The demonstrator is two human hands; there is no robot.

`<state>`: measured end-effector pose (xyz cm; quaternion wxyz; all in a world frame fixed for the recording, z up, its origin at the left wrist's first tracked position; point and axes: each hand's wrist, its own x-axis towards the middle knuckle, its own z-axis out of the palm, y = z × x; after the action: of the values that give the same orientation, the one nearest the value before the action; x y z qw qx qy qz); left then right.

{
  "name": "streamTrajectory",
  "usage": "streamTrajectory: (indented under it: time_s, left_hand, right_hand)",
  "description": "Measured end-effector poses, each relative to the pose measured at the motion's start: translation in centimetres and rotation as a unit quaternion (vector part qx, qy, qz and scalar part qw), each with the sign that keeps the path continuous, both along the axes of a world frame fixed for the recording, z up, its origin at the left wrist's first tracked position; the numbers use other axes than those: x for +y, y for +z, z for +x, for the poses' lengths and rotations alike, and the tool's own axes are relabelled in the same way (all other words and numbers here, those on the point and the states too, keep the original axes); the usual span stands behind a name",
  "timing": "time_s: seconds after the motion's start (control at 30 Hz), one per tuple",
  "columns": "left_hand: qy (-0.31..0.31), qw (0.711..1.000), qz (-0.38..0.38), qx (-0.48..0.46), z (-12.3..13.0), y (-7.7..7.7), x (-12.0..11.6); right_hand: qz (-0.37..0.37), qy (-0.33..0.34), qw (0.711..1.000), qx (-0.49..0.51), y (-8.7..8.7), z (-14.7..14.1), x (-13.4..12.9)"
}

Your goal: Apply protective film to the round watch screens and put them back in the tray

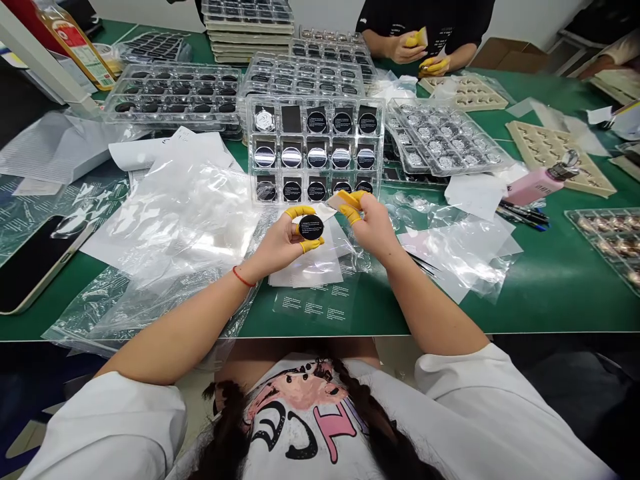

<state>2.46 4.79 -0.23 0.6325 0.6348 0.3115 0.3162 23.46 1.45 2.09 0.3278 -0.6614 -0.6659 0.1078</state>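
My left hand (280, 245) wears yellow finger cots and grips a black round disc (311, 227) by its edges. Small white print covers the side of the disc facing me. To its right, my right hand (374, 229), also in yellow finger cots, pinches a small flat pale piece (336, 201) with a yellowish edge; its exact kind I cannot tell. Just beyond both hands, a clear plastic tray (316, 132) leans upright, holding rows of similar black discs. Below the hands lie white paper sheets (306, 270) and a clear label sheet (315, 303) with white print.
Several stacked trays (173, 97) stand behind. A phone (35, 257) lies left, near crumpled plastic bags (185, 213). To the right are a pink bottle (537, 185), pens (525, 217) and tweezers (424, 265). A co-worker's hands (407, 48) are across the table.
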Motion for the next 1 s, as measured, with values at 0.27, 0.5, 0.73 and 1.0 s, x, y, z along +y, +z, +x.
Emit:
streamTrajectory:
  time_s: [0.27,0.5,0.73,1.0]
  left_hand:
    - [-0.013,0.999,0.036,0.02,0.1,0.2,-0.2]
    - [-0.06,0.998,0.008,0.002,0.1,-0.8,-0.1]
    - [-0.071,0.997,-0.008,0.006,0.2,-0.5,-0.1]
    - [-0.019,1.0,-0.02,0.003,0.1,-0.1,0.5]
  right_hand:
    - [0.148,0.122,0.974,-0.121,-0.9,-3.2,-1.7]
    - [0.128,0.077,0.98,-0.128,-1.5,-2.4,-0.6]
    - [0.063,0.074,0.991,-0.088,-0.5,-2.0,-0.6]
    - [0.141,0.182,0.958,-0.168,0.1,-1.8,-1.0]
